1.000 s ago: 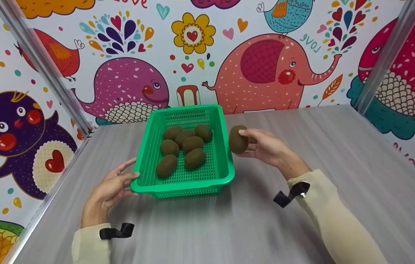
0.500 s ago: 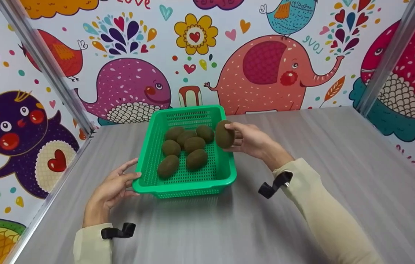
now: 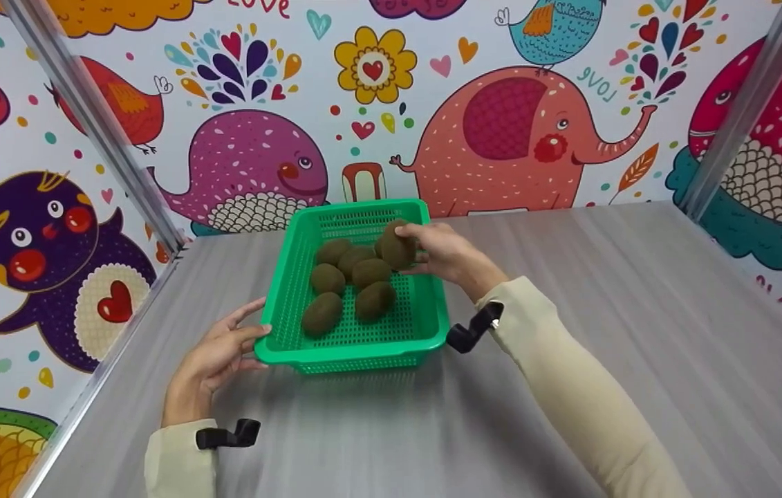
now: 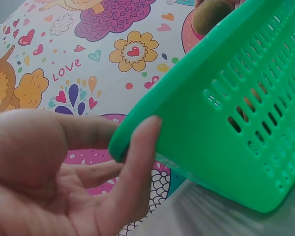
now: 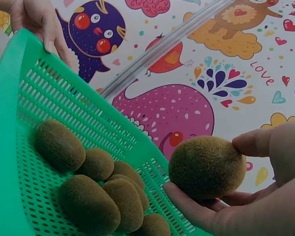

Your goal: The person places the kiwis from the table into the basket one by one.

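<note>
A green plastic basket with slotted walls stands on the table, several brown kiwis lying on its bottom. My right hand holds another kiwi between thumb and fingers, over the right part of the basket. In the head view this kiwi partly covers one in the basket; the right wrist view has it above the basket's edge. At the near left corner my left hand grips the basket rim, one finger over the wall and others behind the rim in the left wrist view.
The grey wood-grain table extends around the basket. Behind it stands a wall printed with cartoon animals. Metal posts rise at the left and right corners. Each sleeve carries a black strap at the wrist.
My right hand has carried its kiwi leftward from outside the basket's right rim to over the kiwis inside. The left hand keeps its grip on the rim.
</note>
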Tool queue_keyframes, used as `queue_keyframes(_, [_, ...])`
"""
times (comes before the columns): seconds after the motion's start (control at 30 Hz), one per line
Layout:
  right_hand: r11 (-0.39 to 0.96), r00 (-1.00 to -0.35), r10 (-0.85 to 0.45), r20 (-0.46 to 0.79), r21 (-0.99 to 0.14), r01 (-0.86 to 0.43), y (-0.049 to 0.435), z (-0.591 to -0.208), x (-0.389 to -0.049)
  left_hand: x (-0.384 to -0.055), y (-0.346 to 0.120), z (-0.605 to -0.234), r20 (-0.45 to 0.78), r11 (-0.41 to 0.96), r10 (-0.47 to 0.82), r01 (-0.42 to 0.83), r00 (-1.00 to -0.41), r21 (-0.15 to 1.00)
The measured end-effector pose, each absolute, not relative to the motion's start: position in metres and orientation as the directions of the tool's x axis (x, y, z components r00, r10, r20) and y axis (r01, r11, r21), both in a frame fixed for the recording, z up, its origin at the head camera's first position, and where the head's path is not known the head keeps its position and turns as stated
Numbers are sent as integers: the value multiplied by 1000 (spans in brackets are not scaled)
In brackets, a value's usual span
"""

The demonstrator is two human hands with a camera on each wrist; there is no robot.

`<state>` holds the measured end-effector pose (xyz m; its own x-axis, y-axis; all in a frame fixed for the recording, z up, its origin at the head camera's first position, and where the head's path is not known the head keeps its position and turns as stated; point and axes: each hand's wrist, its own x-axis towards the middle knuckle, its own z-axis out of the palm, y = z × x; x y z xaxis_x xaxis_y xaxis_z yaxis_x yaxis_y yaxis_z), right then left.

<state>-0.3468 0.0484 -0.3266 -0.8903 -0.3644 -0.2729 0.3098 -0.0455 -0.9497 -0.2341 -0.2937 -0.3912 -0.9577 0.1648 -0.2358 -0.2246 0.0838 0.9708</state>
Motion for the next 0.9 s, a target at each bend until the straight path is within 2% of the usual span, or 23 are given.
queue_keyframes(0.7, [206, -916, -214, -340, -932, 298, 17, -343, -358, -234, -291, -393, -219, 79, 160, -208, -963, 975])
queue_keyframes(0.9, [296, -930, -174, -324, -918, 264, 15, -346, -357, -234, -292, -393, -222, 74, 163, -213, -961, 974])
